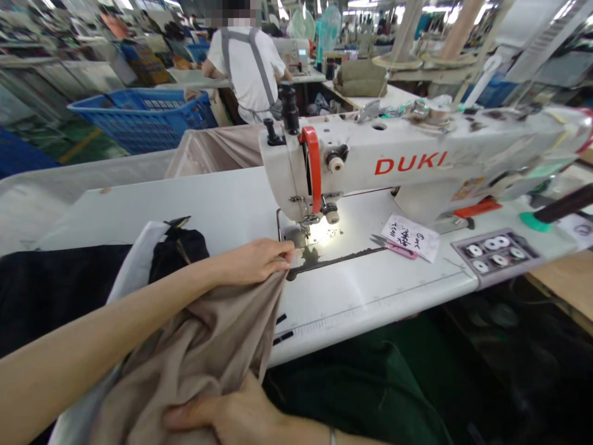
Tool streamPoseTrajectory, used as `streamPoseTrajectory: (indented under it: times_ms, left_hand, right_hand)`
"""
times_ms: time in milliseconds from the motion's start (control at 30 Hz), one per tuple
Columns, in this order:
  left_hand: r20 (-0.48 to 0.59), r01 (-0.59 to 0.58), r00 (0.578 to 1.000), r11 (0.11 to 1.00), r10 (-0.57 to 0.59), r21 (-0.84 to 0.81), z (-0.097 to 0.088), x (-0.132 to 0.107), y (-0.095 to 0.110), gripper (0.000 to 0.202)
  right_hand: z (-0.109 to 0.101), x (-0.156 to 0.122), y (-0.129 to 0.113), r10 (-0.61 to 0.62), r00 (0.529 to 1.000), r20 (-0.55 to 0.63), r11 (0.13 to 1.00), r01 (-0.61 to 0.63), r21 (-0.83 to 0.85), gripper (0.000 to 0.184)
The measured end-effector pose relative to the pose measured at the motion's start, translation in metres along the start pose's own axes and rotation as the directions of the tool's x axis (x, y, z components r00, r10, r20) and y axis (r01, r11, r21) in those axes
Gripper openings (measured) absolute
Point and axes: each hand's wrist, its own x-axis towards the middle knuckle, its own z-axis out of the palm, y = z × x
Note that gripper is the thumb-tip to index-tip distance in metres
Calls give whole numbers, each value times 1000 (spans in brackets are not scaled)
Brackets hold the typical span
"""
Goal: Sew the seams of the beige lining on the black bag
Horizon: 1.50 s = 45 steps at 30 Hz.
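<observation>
My left hand [254, 261] pinches an edge of beige fabric [231, 321] just left of the needle area of a white sewing machine [417, 151]. From there the cloth hangs in loose folds over the table's front edge. Lower down, my right hand [245, 411] grips the same fabric, thumb on top and the other fingers mostly hidden. The presser foot [306, 232] stands under the lit lamp, a little right of my left fingertips. Black cloth [60, 284] and a white strip [139, 253] lie left of my left forearm.
Pink-handled snips [398, 247] rest on a paper slip with handwriting [424, 238]. A bobbin tray [495, 256] is at the table's right. Behind stand a blue basket [143, 120] and a person in a white shirt [248, 68], facing away.
</observation>
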Motion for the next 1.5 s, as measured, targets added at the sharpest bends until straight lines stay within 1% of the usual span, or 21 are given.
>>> streamPoseTrajectory:
  times_ms: [33,67,133,167,200,233,300,333,400,500,533,567,633,700,800,867,1000,1133,1300,1433,1500]
  left_hand:
    - [-55,33,998,999,-33,12,1,1,-7,12]
    - [-113,64,992,998,-62,16,1,2,-12,15]
    - [-217,104,971,995,-102,-2,-3,1,-20,22]
    - [-256,112,960,993,-114,-20,-4,2,-21,25]
    - [-285,113,951,993,-120,-43,-5,2,-21,27]
    - [-306,107,944,992,-123,-67,-5,3,-21,28]
    - [-329,87,937,989,-122,-118,-3,5,-19,29]
    - [-330,74,937,987,-118,-143,-2,6,-18,29]
    - [-310,47,945,981,-105,-191,-1,6,-16,30]
    - [-259,15,963,971,-78,-239,-3,4,-17,34]
    - [-245,9,967,969,-71,-247,-4,3,-17,34]
    - [-235,3,970,968,-64,-252,-6,2,-17,33]
    - [-218,-10,975,965,-49,-261,-9,0,-17,31]
    - [-196,-25,980,962,-30,-271,-12,-2,-15,27]
    - [-129,-32,992,958,-6,-286,-18,-6,-11,23]
    - [-77,-29,997,959,7,-283,-22,-9,-9,25]
    - [-49,-52,998,972,42,-229,-28,-11,-8,27]
    - [-84,-105,992,980,92,-170,-28,-10,-11,25]
    - [-148,-132,982,985,115,-114,-24,-10,-12,24]
    - [-203,-140,971,987,123,-73,-22,-9,-12,23]
    - [-191,-131,975,990,118,-57,-23,-8,-12,23]
  right_hand:
    - [-9,-4,-4,10,995,-103,1000,-11,-4,86]
    - [-20,-11,-10,-6,988,-157,999,-2,-47,81]
    - [-47,-35,-28,-154,980,-124,972,128,-198,64]
    - [-60,-49,-38,-233,969,-77,929,198,-313,57]
    - [-72,-62,-47,-280,958,-61,878,230,-420,51]
    - [-83,-75,-56,-316,947,-50,809,241,-537,46]
    - [-96,-92,-73,-406,910,-85,653,224,-724,47]
    - [-99,-97,-81,-453,886,-98,593,218,-775,46]
    - [-98,-95,-97,-556,826,-92,523,261,-811,37]
    - [-90,-71,-125,-715,699,-25,417,397,-818,20]
    - [-87,-60,-134,-751,661,-4,379,426,-822,20]
    - [-84,-49,-141,-768,641,12,360,447,-819,22]
    - [-80,-28,-152,-763,646,25,379,478,-792,26]
    - [-78,-12,-155,-734,679,18,445,500,-743,27]
    - [-78,0,-153,-717,697,3,522,539,-661,29]
    - [-79,2,-150,-717,697,6,540,562,-627,31]
    - [-79,0,-148,-729,684,18,515,566,-644,31]
    - [-83,-1,-149,-726,687,32,484,544,-685,31]
    - [-84,-3,-150,-722,688,75,405,508,-760,26]
    - [-80,-8,-150,-720,689,84,381,493,-782,23]
    - [-79,-10,-151,-712,696,93,386,499,-776,19]
